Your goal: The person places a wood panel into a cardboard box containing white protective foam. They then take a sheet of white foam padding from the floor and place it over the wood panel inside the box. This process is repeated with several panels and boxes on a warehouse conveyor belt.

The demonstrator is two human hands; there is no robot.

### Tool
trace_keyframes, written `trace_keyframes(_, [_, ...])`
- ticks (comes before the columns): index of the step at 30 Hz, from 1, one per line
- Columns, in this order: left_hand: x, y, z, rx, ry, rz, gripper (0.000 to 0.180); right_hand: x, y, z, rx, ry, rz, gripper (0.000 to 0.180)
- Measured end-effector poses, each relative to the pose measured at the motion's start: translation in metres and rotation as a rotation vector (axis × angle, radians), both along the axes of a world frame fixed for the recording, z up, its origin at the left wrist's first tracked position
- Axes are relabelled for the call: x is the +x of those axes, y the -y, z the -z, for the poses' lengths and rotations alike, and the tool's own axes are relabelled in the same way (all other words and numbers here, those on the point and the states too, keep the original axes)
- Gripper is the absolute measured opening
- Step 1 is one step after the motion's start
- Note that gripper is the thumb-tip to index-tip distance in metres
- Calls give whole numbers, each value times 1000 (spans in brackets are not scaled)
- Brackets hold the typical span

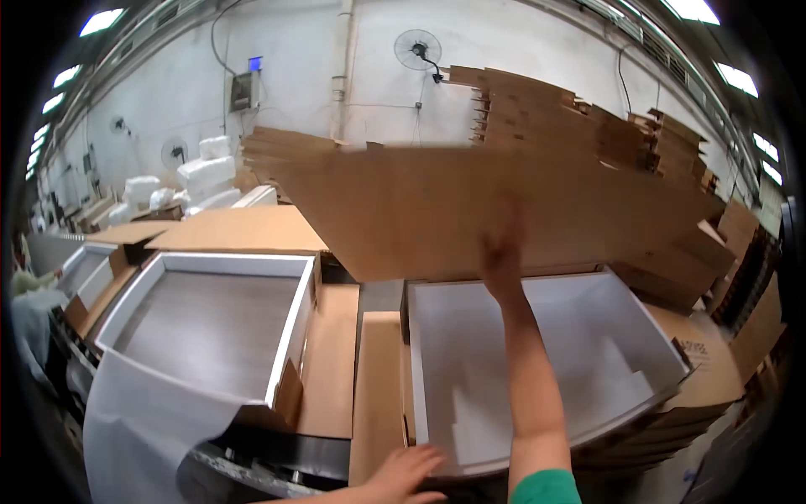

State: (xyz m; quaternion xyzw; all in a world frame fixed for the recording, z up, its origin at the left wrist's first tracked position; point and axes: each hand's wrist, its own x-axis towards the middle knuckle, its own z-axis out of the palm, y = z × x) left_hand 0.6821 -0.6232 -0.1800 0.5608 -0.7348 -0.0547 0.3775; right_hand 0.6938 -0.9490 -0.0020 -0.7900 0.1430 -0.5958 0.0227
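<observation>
In front of me stands an open carton lined with white foam (417, 361); its inside looks pale and smooth. Its large brown far flap (403, 210) is raised and slightly blurred. My right hand (504, 256) reaches across the carton and lies against this flap, thumb and fingers apart, though motion softens them. My left hand (409, 472) is low, at the carton's near left corner, with its fingers stretched out and nothing in them. Beside it a brown side flap (376, 395) folds outward.
Left of it, another open carton holds a grey-brown panel (218, 323) inside a white foam frame (290, 353), with a white sheet (151, 428) draped over its near edge. Stacked cardboard (537, 118) rises behind. White wrapped bundles (206, 176) lie at the far left.
</observation>
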Motion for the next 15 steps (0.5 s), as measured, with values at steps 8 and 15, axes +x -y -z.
trace_keyframes(8, [-12,19,29,402,11,145,38,128,118,79,39,-787,408,67])
trace_keyframes(15, [-7,31,41,408,36,119,33,128,145,168,419,-1137,358,69])
